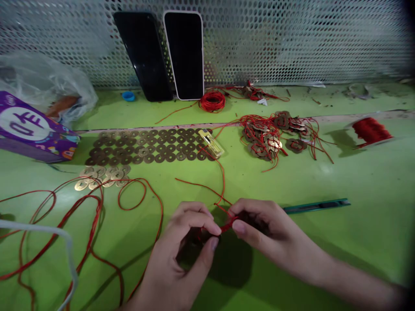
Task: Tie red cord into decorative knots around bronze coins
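The left hand (184,250) and the right hand (272,229) are both closed in a pinch, thumb against fingers, on the red cord (229,224), which sits bunched in the short gap between their fingertips, just above the green table (359,181). One strand runs from the hands toward the rows of coins (143,152). The cord looks thin, light and limp; it should bend easily, may slip a little under the fingertips, and seems unlikely to snap under a gentle pull. The surest hold is probably right beside the bunched part, one pinch on either side.
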Demonstrator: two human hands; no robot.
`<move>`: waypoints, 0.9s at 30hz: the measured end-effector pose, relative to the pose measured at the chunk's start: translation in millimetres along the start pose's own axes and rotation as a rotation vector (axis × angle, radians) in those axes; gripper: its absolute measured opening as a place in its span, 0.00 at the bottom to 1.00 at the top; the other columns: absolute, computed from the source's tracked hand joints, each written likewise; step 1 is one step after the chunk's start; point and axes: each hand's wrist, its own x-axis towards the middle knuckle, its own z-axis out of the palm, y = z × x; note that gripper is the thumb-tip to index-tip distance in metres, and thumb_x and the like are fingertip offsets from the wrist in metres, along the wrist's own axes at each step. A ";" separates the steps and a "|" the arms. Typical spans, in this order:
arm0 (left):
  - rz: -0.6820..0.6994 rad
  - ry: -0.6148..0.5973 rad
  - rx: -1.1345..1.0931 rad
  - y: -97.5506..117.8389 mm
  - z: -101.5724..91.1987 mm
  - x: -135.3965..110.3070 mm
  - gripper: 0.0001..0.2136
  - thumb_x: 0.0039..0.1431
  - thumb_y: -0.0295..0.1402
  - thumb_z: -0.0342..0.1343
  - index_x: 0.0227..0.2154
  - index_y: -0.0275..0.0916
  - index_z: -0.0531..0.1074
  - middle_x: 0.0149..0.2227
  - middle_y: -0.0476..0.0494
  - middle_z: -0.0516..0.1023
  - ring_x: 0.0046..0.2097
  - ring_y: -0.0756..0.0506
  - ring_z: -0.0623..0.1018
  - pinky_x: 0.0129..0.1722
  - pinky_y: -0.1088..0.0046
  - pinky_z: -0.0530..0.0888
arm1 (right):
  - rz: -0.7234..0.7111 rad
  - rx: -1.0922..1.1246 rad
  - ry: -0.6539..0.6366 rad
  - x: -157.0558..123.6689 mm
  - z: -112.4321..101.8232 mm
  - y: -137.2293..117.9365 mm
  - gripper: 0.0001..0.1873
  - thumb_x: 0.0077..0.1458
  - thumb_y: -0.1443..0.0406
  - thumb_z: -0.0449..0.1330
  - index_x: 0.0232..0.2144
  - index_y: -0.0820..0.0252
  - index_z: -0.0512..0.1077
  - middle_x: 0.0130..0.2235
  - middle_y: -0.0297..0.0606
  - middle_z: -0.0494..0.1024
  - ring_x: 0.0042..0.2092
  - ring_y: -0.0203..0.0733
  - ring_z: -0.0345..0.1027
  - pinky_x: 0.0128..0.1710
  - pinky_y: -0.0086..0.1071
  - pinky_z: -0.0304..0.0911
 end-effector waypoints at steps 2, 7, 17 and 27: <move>0.004 -0.011 0.014 0.9 -0.3 -0.5 0.12 0.56 0.20 0.50 0.36 0.47 0.66 0.38 0.50 0.65 0.40 0.51 0.71 0.38 0.78 0.71 | -0.009 -0.040 0.001 0.7 -0.4 -0.3 0.12 0.59 0.59 0.54 0.28 0.61 0.68 0.24 0.31 0.65 0.26 0.30 0.55 0.24 0.24 0.51; 0.016 0.014 0.027 2.4 0.2 1.0 0.12 0.55 0.20 0.50 0.35 0.46 0.66 0.37 0.50 0.65 0.39 0.52 0.72 0.36 0.80 0.72 | 0.006 -0.025 -0.015 0.8 -0.1 -0.2 0.10 0.57 0.61 0.55 0.27 0.61 0.68 0.22 0.29 0.62 0.24 0.30 0.53 0.23 0.24 0.50; -0.033 0.037 0.089 3.7 1.9 4.9 0.14 0.54 0.23 0.51 0.41 0.49 0.67 0.41 0.50 0.70 0.39 0.50 0.75 0.37 0.76 0.73 | -0.016 0.065 -0.007 0.1 0.7 1.2 0.09 0.57 0.61 0.55 0.31 0.61 0.70 0.28 0.33 0.70 0.28 0.32 0.60 0.26 0.25 0.55; -0.052 0.022 0.042 9.5 -1.5 10.6 0.07 0.52 0.23 0.53 0.31 0.42 0.71 0.29 0.49 0.73 0.32 0.49 0.75 0.30 0.76 0.73 | -0.070 0.038 -0.002 -1.1 -0.8 -1.9 0.03 0.55 0.65 0.57 0.31 0.59 0.70 0.26 0.30 0.68 0.27 0.30 0.58 0.25 0.23 0.54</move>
